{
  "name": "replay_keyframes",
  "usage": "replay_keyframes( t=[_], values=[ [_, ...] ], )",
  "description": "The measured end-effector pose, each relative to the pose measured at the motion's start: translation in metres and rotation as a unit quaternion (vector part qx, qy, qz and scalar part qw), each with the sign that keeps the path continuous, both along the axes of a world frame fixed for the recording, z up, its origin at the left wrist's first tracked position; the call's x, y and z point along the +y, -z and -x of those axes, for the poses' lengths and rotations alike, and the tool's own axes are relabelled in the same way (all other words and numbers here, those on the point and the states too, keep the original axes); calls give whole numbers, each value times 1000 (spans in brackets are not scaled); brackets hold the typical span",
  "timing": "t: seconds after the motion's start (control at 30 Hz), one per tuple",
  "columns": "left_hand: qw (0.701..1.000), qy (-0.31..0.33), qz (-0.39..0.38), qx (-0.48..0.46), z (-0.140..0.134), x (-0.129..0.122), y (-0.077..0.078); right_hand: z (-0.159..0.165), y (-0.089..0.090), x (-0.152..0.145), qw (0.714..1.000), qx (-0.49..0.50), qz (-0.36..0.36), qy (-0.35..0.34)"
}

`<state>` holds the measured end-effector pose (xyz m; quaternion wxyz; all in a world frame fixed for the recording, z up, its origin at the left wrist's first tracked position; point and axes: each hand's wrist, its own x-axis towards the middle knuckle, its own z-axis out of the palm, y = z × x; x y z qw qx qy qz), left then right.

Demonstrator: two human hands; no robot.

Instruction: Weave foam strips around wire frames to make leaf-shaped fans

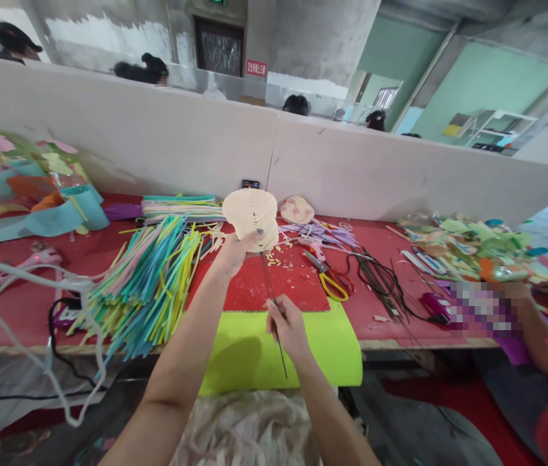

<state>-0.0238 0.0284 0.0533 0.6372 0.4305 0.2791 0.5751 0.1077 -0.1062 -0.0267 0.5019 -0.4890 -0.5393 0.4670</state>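
Observation:
My left hand (239, 251) is closed on the lower edge of a cream fan-shaped piece (251, 213), which looks built up from rows of fuzzy strips. A small dark spot shows on it beside my fingertips. Thin dark wires (267, 277) run down from the piece's lower edge. Lower down, my right hand (287, 323) pinches these wires between thumb and fingers, and one end sticks out below the fist. Under both hands lies a red mat (274, 288) with cream scraps (274, 259), overlapping a lime-green sheet (284, 356) at the table's front edge.
Bundled pipe cleaners (152, 278) cover the left side. Yellow-handled scissors (335, 285), a pink glue gun (313, 248), and dark wires (376, 285) with a black cord lie right. A white partition (342, 162) stands behind. A co-worker's arm (541, 333) reaches in at far right.

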Motion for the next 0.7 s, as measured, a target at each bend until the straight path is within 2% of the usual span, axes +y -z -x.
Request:
replay_keyframes(
  t=[0.07, 0.17, 0.23, 0.27, 0.3, 0.37, 0.4, 0.47, 0.53, 0.6, 0.7],
  values=[
    [1000, 4, -13, 10, 0, -3, -2, 5, 12, 0, 991, -101, -58, 72],
    [999, -16, -26, 22, -2, -7, -3, 12, 25, -3, 950, -232, -121, 170],
    [998, -40, -33, 30, -2, -8, -3, 15, 27, -4, 938, -248, -128, 206],
    [998, -47, -34, 33, -1, -8, -3, 15, 25, -5, 946, -225, -121, 201],
    [998, -48, -32, 34, -1, -9, -2, 15, 23, -5, 962, -181, -104, 176],
    [999, -37, -23, 27, 2, -8, -1, 14, 14, -5, 995, -43, -44, 82],
    [999, -27, -17, 20, 3, -7, 1, 12, 10, -4, 999, 36, -10, 31],
    [1000, -11, -7, 6, 6, -4, 5, 9, 2, -1, 982, 181, 40, -37],
    [1000, -7, 2, -9, 10, 0, 9, 6, -2, 2, 956, 277, 64, -68],
    [1000, -8, 14, -18, 12, 3, 11, 5, -5, 5, 941, 314, 82, -97],
    [999, -6, 28, -15, 16, 5, 12, 2, -7, 8, 953, 260, 85, -132]
  ],
)
